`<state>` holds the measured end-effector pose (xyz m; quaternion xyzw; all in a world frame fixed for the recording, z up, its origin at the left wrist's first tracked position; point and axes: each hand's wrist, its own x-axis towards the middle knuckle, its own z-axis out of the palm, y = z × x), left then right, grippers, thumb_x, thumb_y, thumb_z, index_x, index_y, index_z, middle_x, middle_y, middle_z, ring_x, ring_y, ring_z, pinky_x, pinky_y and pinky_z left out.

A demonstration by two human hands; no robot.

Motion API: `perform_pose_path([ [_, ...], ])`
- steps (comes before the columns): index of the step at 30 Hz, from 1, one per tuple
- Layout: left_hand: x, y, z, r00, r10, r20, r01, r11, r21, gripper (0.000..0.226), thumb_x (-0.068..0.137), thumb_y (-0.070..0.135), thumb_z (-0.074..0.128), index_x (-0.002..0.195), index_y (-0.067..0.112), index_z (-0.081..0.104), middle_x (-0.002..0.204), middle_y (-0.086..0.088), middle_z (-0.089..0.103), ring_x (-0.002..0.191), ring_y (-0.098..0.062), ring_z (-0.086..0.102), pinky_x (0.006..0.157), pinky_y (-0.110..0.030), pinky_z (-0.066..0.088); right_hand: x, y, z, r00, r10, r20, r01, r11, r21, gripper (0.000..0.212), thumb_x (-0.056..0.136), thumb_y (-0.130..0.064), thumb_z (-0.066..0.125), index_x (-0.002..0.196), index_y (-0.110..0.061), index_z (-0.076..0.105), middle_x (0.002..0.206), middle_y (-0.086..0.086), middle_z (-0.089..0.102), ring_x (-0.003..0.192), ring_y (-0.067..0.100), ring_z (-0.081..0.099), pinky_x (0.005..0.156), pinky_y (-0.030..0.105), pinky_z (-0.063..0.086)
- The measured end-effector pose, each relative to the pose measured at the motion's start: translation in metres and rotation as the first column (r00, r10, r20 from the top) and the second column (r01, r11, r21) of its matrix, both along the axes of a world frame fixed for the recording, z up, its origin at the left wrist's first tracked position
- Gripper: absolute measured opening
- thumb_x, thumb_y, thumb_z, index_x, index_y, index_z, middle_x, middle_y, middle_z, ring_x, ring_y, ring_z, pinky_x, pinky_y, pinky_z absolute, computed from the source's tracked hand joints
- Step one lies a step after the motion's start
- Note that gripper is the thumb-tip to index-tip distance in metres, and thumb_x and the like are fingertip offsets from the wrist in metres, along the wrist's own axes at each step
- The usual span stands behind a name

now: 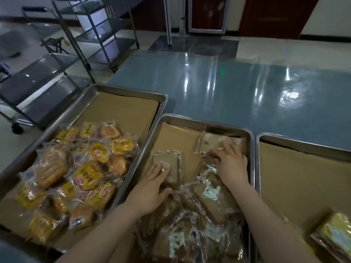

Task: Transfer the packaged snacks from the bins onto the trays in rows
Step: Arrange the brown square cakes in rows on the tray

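While the middle tray (207, 123) lies bare by its far rim, left hand (152, 188) and right hand (232, 166) press packets (168, 161), grip released.

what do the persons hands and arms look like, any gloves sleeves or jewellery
The left hand and right hand are bare: no gloves, rings, watch or bracelet show. The left forearm and right forearm are bare too, with no sleeve in view down to the picture's lower edge.
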<state>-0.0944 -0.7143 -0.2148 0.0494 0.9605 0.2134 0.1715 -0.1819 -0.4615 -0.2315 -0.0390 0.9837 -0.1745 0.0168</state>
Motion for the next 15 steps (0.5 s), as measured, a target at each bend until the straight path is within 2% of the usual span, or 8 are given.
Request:
perform_pose_path([
  [2,-0.015,0.009,0.0,0.992,0.118,0.053,-0.124,0.981,0.146,0.062,0.095,0.041,0.045,0.148,0.035,0.014,0.157,0.01,-0.003,0.142,-0.009,-0.003,0.112,-0.028,0.007,0.009,-0.001,-0.007,0.999,-0.019,-0.036,0.016,0.995,-0.103,0.033,0.095,-0.027,0.051,0.126,-0.032,0.059,0.156,-0.002,0.026,0.145,0.019,0.009,0.111,0.045,0.017],
  [4,-0.03,0.02,0.003,0.962,0.237,0.134,-0.268,0.905,0.33,0.058,0.094,0.037,0.049,0.145,0.041,0.02,0.156,0.013,0.004,0.142,-0.012,0.007,0.114,-0.037,0.013,0.014,-0.002,-0.011,0.998,-0.026,-0.058,0.017,0.99,-0.142,0.034,0.095,-0.034,0.049,0.128,-0.03,0.057,0.157,-0.002,0.021,0.146,0.019,0.004,0.115,0.042,0.008],
  [7,-0.049,0.036,0.009,0.899,0.368,0.237,-0.436,0.702,0.563,0.054,0.094,0.026,0.052,0.14,0.043,0.031,0.154,0.007,0.023,0.14,-0.017,0.023,0.114,-0.044,0.022,0.016,-0.005,-0.011,1.0,-0.013,-0.013,0.012,0.999,-0.05,0.054,0.097,-0.049,0.035,0.148,-0.034,0.025,0.16,0.003,-0.001,0.144,0.022,-0.015,0.116,0.042,-0.005],
  [8,-0.052,0.038,0.01,0.89,0.389,0.238,-0.449,0.657,0.606,0.052,0.094,0.021,0.052,0.138,0.043,0.035,0.152,0.007,0.027,0.139,-0.016,0.025,0.114,-0.043,0.022,0.016,-0.005,-0.011,1.0,-0.018,0.004,0.018,1.0,-0.003,0.06,0.096,-0.053,0.03,0.151,-0.036,0.011,0.159,0.006,-0.008,0.142,0.024,-0.022,0.115,0.044,-0.009],
  [9,-0.055,0.039,0.009,0.899,0.394,0.19,-0.423,0.673,0.607,0.053,0.094,0.018,0.052,0.137,0.044,0.036,0.152,0.01,0.025,0.14,-0.014,0.023,0.115,-0.04,0.019,0.015,-0.005,-0.012,0.999,-0.03,0.012,0.03,0.999,0.035,0.063,0.096,-0.055,0.027,0.151,-0.037,0.003,0.158,0.008,-0.014,0.14,0.026,-0.027,0.114,0.046,-0.012],
  [12,-0.06,0.031,0.002,0.957,0.212,-0.197,-0.148,0.944,0.296,0.059,0.092,0.019,0.05,0.137,0.051,0.028,0.152,0.023,0.005,0.142,-0.007,-0.007,0.114,-0.034,0.001,0.015,-0.007,-0.01,0.999,-0.026,-0.043,0.029,0.997,0.073,0.066,0.093,-0.058,0.029,0.149,-0.041,0.0,0.157,0.01,-0.018,0.138,0.031,-0.033,0.108,0.052,-0.022],
  [13,-0.064,0.028,-0.001,0.954,0.083,-0.287,-0.033,0.984,0.173,0.06,0.092,0.021,0.048,0.138,0.052,0.025,0.152,0.023,0.0,0.141,-0.007,-0.016,0.114,-0.035,-0.006,0.014,-0.008,-0.009,0.997,0.018,-0.077,-0.012,0.997,0.081,0.065,0.092,-0.058,0.03,0.149,-0.043,0.003,0.158,0.008,-0.016,0.139,0.031,-0.031,0.108,0.053,-0.023],
  [15,-0.075,0.024,-0.005,0.948,-0.15,-0.279,0.147,0.989,-0.03,0.057,0.093,0.025,0.044,0.14,0.049,0.021,0.153,0.019,-0.006,0.14,-0.012,-0.023,0.112,-0.036,-0.015,0.014,-0.011,-0.009,0.985,0.131,-0.11,-0.119,0.987,0.106,0.061,0.091,-0.058,0.028,0.148,-0.044,0.011,0.159,0.003,-0.009,0.142,0.028,-0.025,0.11,0.054,-0.02],
])
